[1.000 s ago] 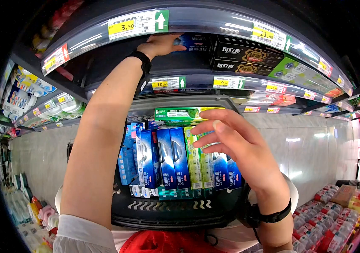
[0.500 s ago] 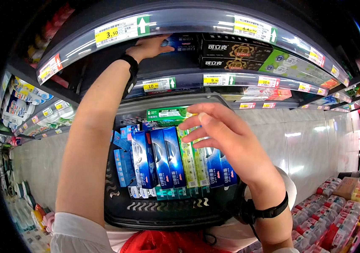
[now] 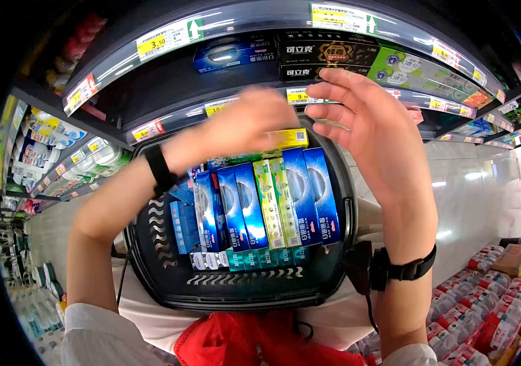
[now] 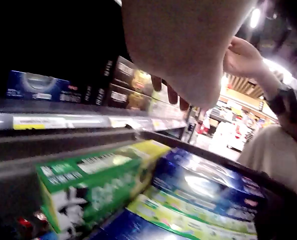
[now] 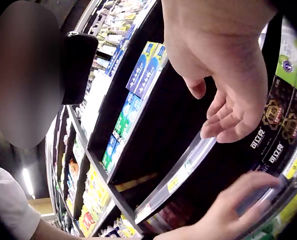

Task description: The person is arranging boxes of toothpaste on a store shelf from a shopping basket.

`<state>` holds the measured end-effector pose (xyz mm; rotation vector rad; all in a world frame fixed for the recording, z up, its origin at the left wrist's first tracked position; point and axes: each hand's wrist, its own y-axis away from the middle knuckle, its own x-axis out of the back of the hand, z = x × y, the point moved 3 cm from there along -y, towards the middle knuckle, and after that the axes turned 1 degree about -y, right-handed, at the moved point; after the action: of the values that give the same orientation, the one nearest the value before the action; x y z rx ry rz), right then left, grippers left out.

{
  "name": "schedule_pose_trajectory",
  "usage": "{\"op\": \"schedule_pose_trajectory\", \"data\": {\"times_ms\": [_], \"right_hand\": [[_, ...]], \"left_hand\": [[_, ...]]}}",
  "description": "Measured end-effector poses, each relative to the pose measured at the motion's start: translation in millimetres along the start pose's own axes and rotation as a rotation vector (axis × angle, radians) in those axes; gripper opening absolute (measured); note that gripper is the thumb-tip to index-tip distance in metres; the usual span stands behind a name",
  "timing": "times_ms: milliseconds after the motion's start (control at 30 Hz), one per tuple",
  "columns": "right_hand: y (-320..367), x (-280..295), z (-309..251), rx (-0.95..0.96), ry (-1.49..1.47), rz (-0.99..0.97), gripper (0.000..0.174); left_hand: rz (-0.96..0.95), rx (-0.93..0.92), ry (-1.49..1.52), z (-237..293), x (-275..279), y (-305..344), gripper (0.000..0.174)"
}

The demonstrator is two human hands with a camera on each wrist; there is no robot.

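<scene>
The left hand [image 3: 260, 119] has moved from the blue box [image 3: 236, 53] on the shelf [image 3: 181, 117] to over the far edge of the basket [image 3: 242, 301]. It and the right hand [image 3: 373, 125] look loose, gripping nothing. Packed boxes [image 3: 268, 204] line up side by side, probably to save room.

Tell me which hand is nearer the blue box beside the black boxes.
Left. In the head picture, the left hand, blurred, sits below and slightly right of the blue box; the right hand is farther right, fingertips overlapping the black boxes.
</scene>
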<state>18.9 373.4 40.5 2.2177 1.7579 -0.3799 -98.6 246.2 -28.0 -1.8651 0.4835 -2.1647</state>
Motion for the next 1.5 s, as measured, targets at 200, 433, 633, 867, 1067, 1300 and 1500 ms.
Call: {"op": "schedule_pose_trajectory", "data": {"times_ms": [200,433,633,867,1067,1300,1500], "right_hand": [[1.9,-3.2,6.3,0.054,-0.024,-0.032,0.038],[1.3,-4.8,11.4,-0.002,-0.024,-0.031,0.034],[1.9,-10.5,22.8,-0.024,0.011,-0.024,0.031],[5.3,-27.7,40.7,-0.061,0.381,-0.103,0.04],[17.3,-44.0,78.4,-0.17,0.543,-0.203,0.053],[14.0,-49.2,83.7,-0.407,0.211,-0.187,0.034],[7.0,-48.7,75.4,-0.385,-0.002,-0.091,0.034]], "left_hand": [[-0.23,-0.141,0.004,77.3,-55.2,8.9,0.03],[-0.313,-0.02,-0.135,87.7,-64.4,20.9,0.04],[-0.289,0.113,-0.12,97.4,-39.6,54.7,0.045],[0.139,1.072,0.723,90.3,5.0,119.9,0.027],[0.224,1.029,0.943,89.2,18.8,135.0,0.028],[0.025,1.015,0.995,71.5,60.5,155.0,0.046],[0.31,1.328,1.143,68.2,68.4,168.3,0.068]]}}
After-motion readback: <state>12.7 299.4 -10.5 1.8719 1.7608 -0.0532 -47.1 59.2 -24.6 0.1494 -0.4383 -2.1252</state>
